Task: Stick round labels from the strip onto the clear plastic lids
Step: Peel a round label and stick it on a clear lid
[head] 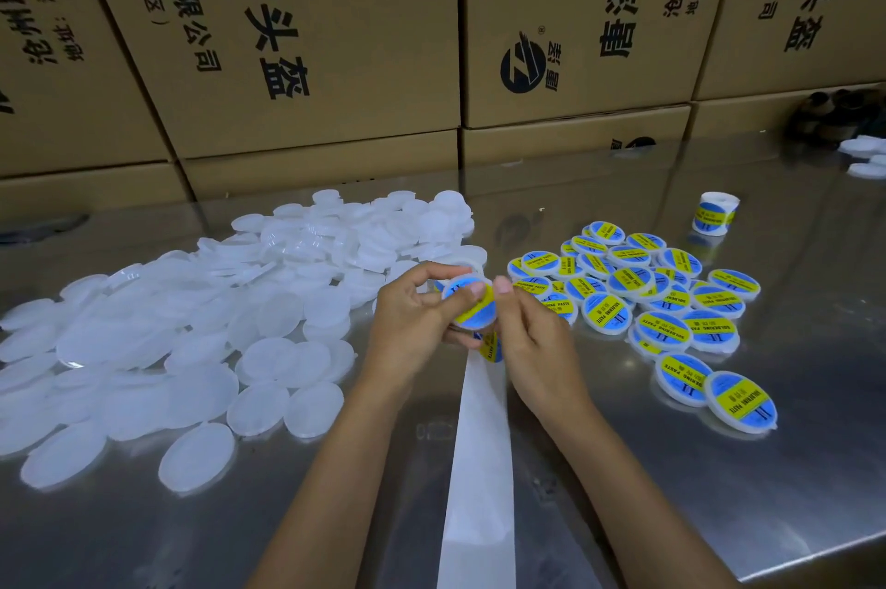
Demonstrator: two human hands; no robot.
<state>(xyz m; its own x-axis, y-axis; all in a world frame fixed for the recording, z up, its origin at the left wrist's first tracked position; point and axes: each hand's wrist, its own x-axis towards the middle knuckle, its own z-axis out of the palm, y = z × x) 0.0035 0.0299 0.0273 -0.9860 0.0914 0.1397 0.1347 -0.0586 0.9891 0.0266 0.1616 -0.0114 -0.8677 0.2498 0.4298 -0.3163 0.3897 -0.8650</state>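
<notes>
My left hand [412, 315] fingers grip a lid [472, 306] w/ label at centre; right hand [537, 339] pinches the strip [479, 444]. Bare lids [192, 334] at 9 o'clock, labelled lids [661, 300] at 3, on the bench [719, 468].

Both forearms reach forward, converging. Left hand [412, 315] curled, thumb pressing down; right hand [532, 339] fingers [503, 286] pinched.
</notes>
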